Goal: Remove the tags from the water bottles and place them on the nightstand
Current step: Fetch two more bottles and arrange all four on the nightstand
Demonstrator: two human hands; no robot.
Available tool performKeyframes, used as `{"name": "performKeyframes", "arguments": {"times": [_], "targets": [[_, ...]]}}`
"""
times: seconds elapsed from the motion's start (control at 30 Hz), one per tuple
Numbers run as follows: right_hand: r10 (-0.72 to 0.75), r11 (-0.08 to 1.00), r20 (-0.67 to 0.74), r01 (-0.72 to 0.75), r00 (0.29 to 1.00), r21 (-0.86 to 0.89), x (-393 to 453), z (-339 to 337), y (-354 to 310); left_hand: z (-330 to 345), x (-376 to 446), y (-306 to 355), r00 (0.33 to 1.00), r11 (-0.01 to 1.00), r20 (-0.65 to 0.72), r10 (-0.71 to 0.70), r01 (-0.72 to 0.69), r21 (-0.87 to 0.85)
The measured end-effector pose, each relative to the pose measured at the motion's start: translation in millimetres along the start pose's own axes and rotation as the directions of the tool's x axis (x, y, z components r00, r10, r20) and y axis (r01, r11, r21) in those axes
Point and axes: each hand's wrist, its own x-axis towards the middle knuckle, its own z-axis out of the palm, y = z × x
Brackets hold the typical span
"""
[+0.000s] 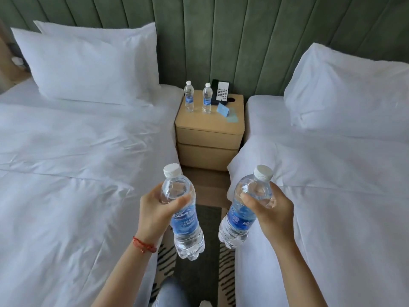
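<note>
My left hand [156, 212] grips a clear water bottle [184, 227] with a blue label and white cap around its upper body. My right hand [273, 209] grips a second, matching bottle [239, 220] the same way. Both bottles are held upright, slightly tilted, in the aisle between two beds. Ahead stands the tan nightstand [208, 126]. On its top stand two more small bottles, one at the left [189, 96] and one beside it [207, 98]. Two light blue tags [226, 112] lie on the nightstand top to their right.
A black and white phone [221, 92] sits at the back of the nightstand. White beds flank the aisle, left [77, 162] and right [332, 173], each with pillows. A green padded headboard [243, 41] runs behind. A striped rug [208, 251] covers the floor below my hands.
</note>
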Motion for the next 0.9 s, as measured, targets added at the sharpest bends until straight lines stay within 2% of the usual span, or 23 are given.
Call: {"name": "performKeyframes", "arguments": {"times": [0.33, 0.6, 0.9], "targets": [[0.077, 0.997, 0.019, -0.077, 0.997, 0.018, 179.5, 86.1, 37.9, 19.3, 204.5, -46.1, 0.998, 0.998, 0.015, -0.053, 0.053, 0.021], [0.1, 0.995, 0.022, -0.1, 0.995, -0.012, 334.1, 163.9, 35.6, 23.3, 385.5, -57.5, 0.995, 0.997, 0.07, -0.071, 0.071, 0.007], [0.121, 0.992, 0.076, -0.118, 0.99, -0.042, 474.8, 215.9, 57.9, 46.5, 534.6, -84.3, 0.993, 0.994, 0.062, -0.1, 0.097, 0.049]]}}
